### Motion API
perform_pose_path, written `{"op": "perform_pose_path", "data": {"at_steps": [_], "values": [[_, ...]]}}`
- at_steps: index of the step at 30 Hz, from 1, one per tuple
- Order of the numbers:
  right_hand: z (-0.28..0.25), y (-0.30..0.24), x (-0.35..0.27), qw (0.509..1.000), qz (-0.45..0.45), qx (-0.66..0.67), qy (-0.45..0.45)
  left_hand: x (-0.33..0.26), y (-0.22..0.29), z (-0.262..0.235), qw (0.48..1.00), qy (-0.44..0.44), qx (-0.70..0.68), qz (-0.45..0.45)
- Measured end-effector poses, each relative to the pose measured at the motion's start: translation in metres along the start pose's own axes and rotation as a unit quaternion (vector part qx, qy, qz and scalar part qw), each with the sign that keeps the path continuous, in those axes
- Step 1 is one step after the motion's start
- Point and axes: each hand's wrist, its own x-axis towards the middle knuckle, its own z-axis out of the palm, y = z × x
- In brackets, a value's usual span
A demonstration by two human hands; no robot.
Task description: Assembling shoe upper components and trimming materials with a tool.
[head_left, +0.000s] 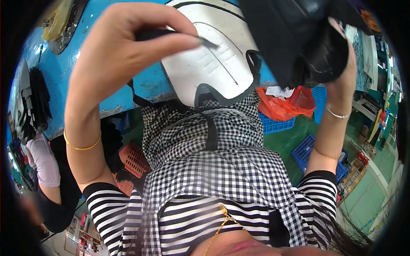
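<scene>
My left hand (124,47) is raised over the blue table, thumb and forefinger pinched on a thin dark strip (210,43) whose tip sticks out past them. Below and beyond it lies a white shaped panel (230,64) with black edging and a dark stitched line, overhanging the table's near edge toward my apron. At the right, my right hand (345,74) is wrapped round a glossy black leather-like piece (294,38), which hangs in folds. Part of that hand is hidden behind the folds. A black strap end (141,100) dangles at the table edge.
The blue table (149,83) has a worn near edge. A red plastic bag (288,104) sits in a blue basket (275,124) below it. Another blue crate (304,149) and a red basket (133,158) stand on the floor. Dark pieces (32,98) hang at the left, near another person (47,170).
</scene>
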Motion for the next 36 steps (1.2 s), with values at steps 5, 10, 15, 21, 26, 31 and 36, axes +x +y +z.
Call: {"op": "perform_pose_path", "data": {"at_steps": [5,10,15,21,26,31,36], "values": [[-0.072,0.011,0.006,0.930,0.061,-0.336,0.137,0.019,0.003,0.027,0.992,-0.110,0.054,-0.026],[0.000,0.006,-0.011,0.927,-0.074,-0.357,-0.093,0.027,-0.008,0.040,0.989,-0.105,0.103,-0.018],[0.059,0.020,0.004,0.796,-0.255,-0.432,-0.340,0.031,-0.007,0.046,0.984,-0.082,0.158,-0.002],[0.073,0.017,0.023,0.724,-0.297,-0.464,-0.416,0.030,0.000,0.043,0.964,-0.038,0.264,0.018],[0.073,0.020,0.034,0.725,-0.305,-0.435,-0.438,0.028,0.008,0.029,0.954,-0.030,0.299,0.006],[0.080,0.027,0.037,0.740,-0.317,-0.426,-0.412,0.025,-0.003,0.025,0.980,-0.043,0.190,-0.032],[0.092,0.021,0.039,0.734,-0.307,-0.473,-0.379,0.023,-0.006,0.026,0.975,-0.037,0.218,0.021]]}}
